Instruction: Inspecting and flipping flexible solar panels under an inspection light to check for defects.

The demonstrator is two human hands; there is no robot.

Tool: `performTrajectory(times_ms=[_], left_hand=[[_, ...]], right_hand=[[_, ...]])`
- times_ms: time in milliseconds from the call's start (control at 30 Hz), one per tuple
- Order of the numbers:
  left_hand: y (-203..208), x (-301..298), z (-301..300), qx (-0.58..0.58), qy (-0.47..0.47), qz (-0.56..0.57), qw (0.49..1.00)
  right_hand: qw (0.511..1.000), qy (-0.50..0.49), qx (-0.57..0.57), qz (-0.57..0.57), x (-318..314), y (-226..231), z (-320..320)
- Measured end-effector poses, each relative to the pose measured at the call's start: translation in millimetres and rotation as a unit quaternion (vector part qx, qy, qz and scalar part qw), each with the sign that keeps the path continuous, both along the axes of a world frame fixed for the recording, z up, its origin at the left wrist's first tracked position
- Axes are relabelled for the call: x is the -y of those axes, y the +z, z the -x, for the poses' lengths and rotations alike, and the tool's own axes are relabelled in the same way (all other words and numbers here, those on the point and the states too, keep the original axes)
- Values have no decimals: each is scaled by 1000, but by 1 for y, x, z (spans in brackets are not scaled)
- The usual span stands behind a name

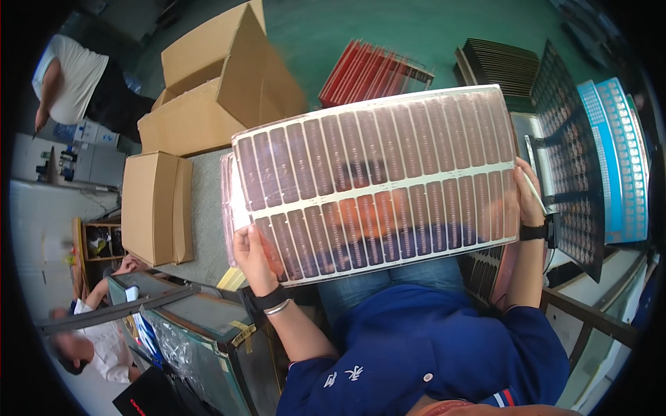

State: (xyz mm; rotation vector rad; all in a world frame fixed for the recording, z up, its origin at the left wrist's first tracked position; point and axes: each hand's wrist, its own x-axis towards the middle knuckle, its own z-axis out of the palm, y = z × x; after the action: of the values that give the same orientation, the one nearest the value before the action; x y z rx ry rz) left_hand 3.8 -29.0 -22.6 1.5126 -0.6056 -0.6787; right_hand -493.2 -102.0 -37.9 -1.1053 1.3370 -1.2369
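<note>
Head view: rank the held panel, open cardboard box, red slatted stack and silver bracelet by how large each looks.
1. Held panel
2. Open cardboard box
3. Red slatted stack
4. Silver bracelet
Nearness to camera may enlarge the panel.

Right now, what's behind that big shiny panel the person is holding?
Past the shiny panel, a red slatted stack and a dark slatted stack show, with grey surface at left. Whatever the panel fully covers can't be seen.

Green floor [298, 35] beyond grey tabletop [208, 215]; wooden shelf [78, 243] far left.
</note>
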Motion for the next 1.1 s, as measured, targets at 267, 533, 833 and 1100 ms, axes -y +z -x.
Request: performTrajectory(times_ms=[267, 533, 833, 1100], left_hand=[[-2, -5, -11, 29, -11, -30, 999], [3, -4, -11, 49, -20, -36, 998], [-6, -7, -23, 139, -2, -35, 990], [1, -7, -17, 90, -26, -47, 995]], right_hand=[[1000, 16, -14, 17, -5, 11, -4], [1000, 20, -3, -1, -6, 10, -6], [999, 27, 6, -19, -12, 1, -11], [1000, 23, 1, -8, -15, 5, -13]])
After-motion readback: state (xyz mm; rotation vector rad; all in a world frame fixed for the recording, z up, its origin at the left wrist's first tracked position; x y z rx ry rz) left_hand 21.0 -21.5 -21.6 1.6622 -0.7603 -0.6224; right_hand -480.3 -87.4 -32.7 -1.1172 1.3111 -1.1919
